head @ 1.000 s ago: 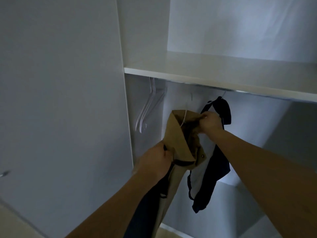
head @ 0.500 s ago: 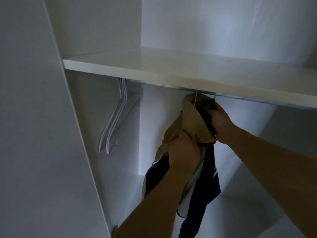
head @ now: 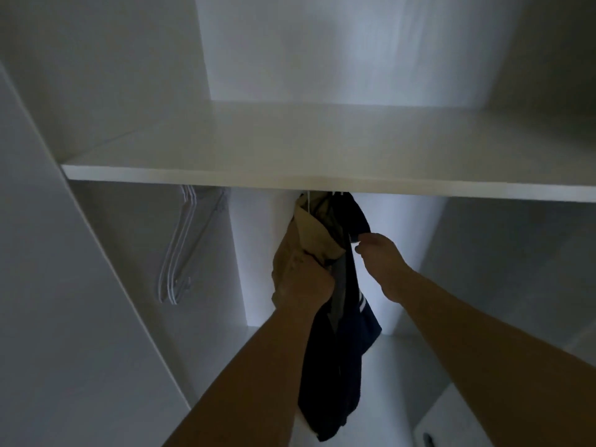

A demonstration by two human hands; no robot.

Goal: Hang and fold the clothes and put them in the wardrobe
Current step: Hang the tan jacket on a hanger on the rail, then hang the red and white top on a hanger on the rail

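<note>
Gripping: our left hand [head: 304, 285] has its fingers curled into the tan garment [head: 314, 235] at centre frame, bunching the cloth below its collar. Our right hand [head: 382, 266] sits just to the right of it, thumb and forefinger pinched at the edge of the navy garment [head: 338, 359]; whether cloth is actually caught in the pinch we cannot tell. Both garments hang side by side, touching, directly under the front edge of the white wardrobe shelf [head: 290, 162]; their hanger hooks are hidden by that edge. Navy garment drops toward lower centre and shows white stripes at mid-length. White empty hangers [head: 180, 253] hang at left of frame, well apart from the clothes. Lighting dim.
</note>
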